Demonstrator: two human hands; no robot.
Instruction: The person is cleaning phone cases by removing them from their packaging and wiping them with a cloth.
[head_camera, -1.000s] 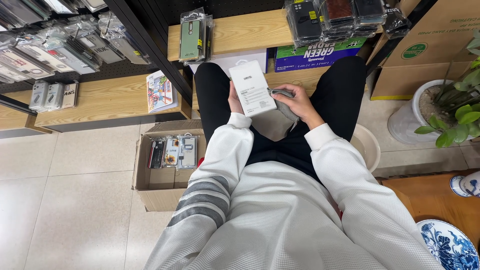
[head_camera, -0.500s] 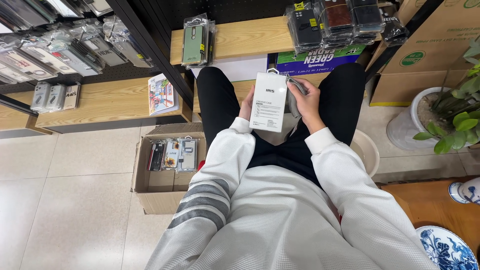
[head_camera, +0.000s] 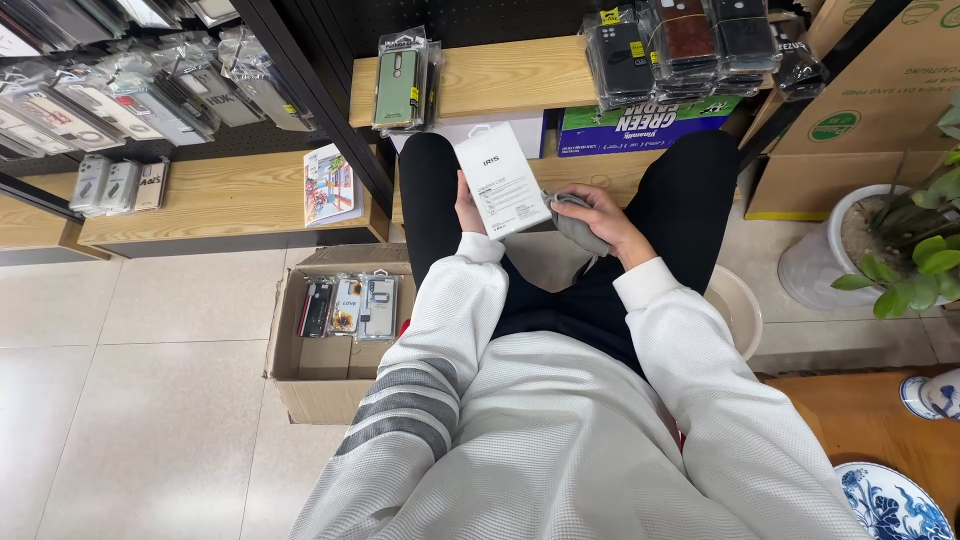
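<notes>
Seated shopkeeper's left hand (head_camera: 466, 208) grips a light, stiff white case box (head_camera: 501, 180) by its edge; right hand (head_camera: 600, 215) clutches a soft grey cloth (head_camera: 574, 222).

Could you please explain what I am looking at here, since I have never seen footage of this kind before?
There is no machine here: a seated person wears a camera on the head, so the one view looks down over a white sweater and black trousers to their own two hands. The left hand holds a flat white box upright by its edge. The right hand grips a grey cloth beside the box's lower corner. On the tiled floor to the person's left stands an open cardboard box with packaged phone cases. Wooden shelves ahead carry more packaged cases, and a potted plant stands at the right.
</notes>
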